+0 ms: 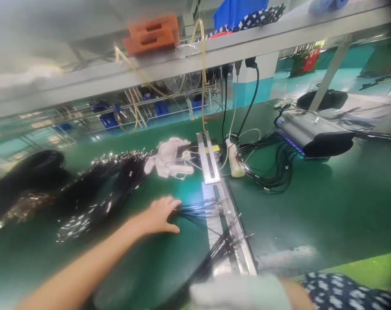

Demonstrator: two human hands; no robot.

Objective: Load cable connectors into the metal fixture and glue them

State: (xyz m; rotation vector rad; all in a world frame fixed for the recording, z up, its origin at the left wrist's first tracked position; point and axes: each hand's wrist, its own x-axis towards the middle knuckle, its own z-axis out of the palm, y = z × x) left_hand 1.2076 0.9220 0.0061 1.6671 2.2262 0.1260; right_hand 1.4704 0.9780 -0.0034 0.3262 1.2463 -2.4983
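My bare left hand (163, 214) is around the narrowed end of a bundle of thin black cables (193, 210), its thumb sticking out to the side. These cables fan out to a slotted metal fixture (240, 241), where their tips rest. A second bundle of black cables (214, 254) crosses the fixture nearer to me. Beside it, at the bottom, my right hand (234, 292) wears a pale glove; blur hides its fingers. A metal ruler-like plate (211, 206) with line marks lies along the fixture's left side.
Black cable bundles (101, 193) cover the left of the green table (311, 202). White gloves (169, 157) lie beyond my left hand. A power strip (235, 161) and a grey machine with glowing slot (314, 131) stand at right. A shelf beam (169, 64) spans overhead.
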